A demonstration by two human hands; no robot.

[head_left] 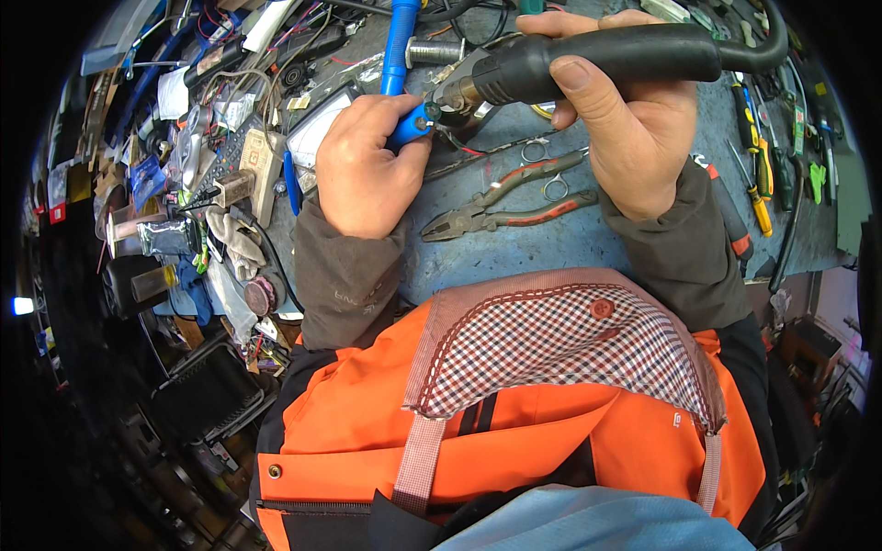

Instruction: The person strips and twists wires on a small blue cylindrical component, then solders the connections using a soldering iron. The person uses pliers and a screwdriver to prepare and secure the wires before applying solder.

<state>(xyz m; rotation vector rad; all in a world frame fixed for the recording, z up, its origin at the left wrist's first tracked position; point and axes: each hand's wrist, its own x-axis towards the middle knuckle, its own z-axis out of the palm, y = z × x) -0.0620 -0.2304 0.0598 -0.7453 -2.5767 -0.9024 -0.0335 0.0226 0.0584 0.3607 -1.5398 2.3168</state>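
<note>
My left hand (372, 170) is closed around a short blue cylinder (410, 127), its dark round end facing the metal head of a black tool. That thick black corded hand tool (597, 64), ribbed near its head, is gripped in my right hand (634, 129), thumb along its side. Metal head and cylinder end meet or nearly meet; I cannot tell if they touch. Beyond my left hand runs a long blue tube (397, 46); whether it joins the cylinder is hidden. Thin red and dark wires (459, 145) show just below the tool's head.
Pliers with red-and-dark handles (461, 222) lie on the blue-grey bench (542, 243) between my forearms, metal rings (555, 188) beside them. A solder spool (435, 51) stands beyond. Clutter including a grey glove (234, 241) crowds the left; yellow-and-black screwdrivers (763, 170) lie right.
</note>
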